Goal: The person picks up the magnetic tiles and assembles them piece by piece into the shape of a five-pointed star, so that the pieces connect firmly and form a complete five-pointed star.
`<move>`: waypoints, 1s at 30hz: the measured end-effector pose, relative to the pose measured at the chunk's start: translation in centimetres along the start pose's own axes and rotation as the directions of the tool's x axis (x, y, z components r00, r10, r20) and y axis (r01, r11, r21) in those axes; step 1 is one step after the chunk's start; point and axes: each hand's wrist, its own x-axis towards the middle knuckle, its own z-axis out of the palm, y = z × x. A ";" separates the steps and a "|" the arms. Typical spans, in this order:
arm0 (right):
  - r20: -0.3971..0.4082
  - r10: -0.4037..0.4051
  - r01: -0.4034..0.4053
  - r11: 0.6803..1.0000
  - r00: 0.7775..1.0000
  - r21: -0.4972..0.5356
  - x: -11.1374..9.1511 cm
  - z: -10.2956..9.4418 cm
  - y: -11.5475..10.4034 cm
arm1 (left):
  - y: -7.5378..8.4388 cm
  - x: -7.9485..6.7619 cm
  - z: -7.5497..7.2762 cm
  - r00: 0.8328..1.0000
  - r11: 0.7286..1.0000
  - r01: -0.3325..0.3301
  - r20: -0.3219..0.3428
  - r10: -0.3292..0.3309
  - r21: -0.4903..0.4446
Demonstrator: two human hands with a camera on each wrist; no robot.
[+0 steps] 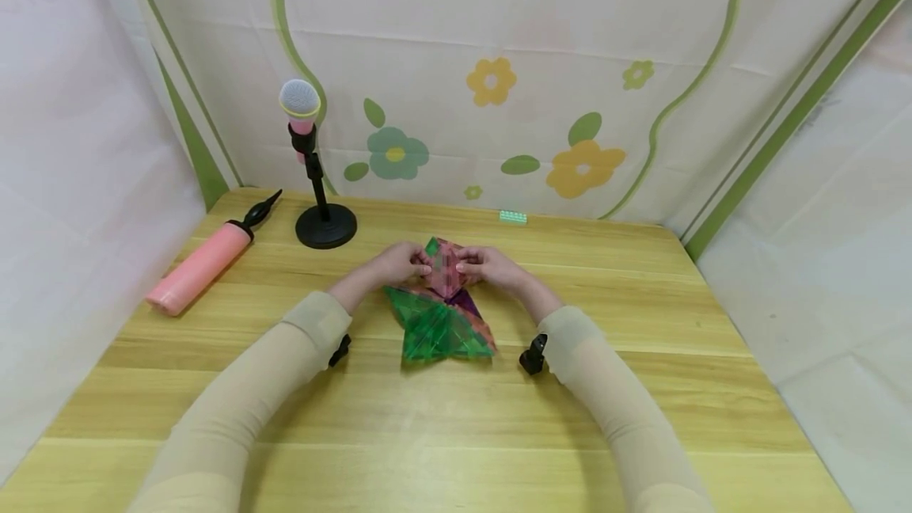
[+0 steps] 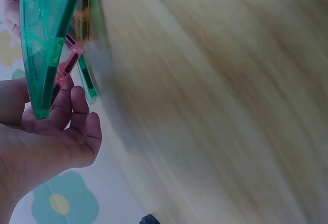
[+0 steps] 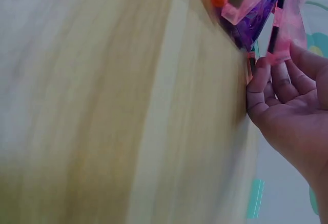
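Observation:
A structure of translucent magnetic tiles (image 1: 440, 331) sits mid-table, green at the front with pink and purple parts behind. At its back stands a pink tile section (image 1: 446, 274), held between the two hands. My left hand (image 1: 404, 264) pinches the left edge of that section with thumb and fingers. From the other side my right hand (image 1: 495, 267) pinches the right edge. The left wrist view shows a green tile (image 2: 43, 44) close at the thumb, with the fingers curled behind. A purple tile (image 3: 253, 21) shows beside the pinched pink tile in the right wrist view.
A toy microphone (image 1: 301, 105) on a black stand (image 1: 326, 226) is at the back left. Left of it lies a pink hand pump (image 1: 203, 267) with a black nozzle. A small mint-green block (image 1: 513, 217) lies by the rear table edge, before the flowered cloth (image 1: 442, 101).

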 end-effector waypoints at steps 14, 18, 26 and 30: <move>-0.068 -0.100 0.072 0.942 0.993 -0.329 0.2 -0.3 -0.2 | -0.5 -1.0 -0.4 0.998 0.971 -0.056 -0.012 0.060 0.231; -0.052 -0.230 0.163 0.816 0.972 -0.555 0.6 -1.0 0.1 | 0.1 -2.0 -0.8 0.984 0.924 -0.133 -0.067 0.167 0.359; 0.140 -0.257 0.283 0.689 0.956 -0.667 0.8 -1.2 0.9 | 1.6 -3.6 -0.3 0.904 0.759 -0.427 0.215 0.369 0.492; 0.126 -0.265 0.278 0.680 0.956 -0.678 0.6 -1.4 1.4 | 1.6 -3.8 0.0 0.879 0.724 -0.475 0.291 0.377 0.499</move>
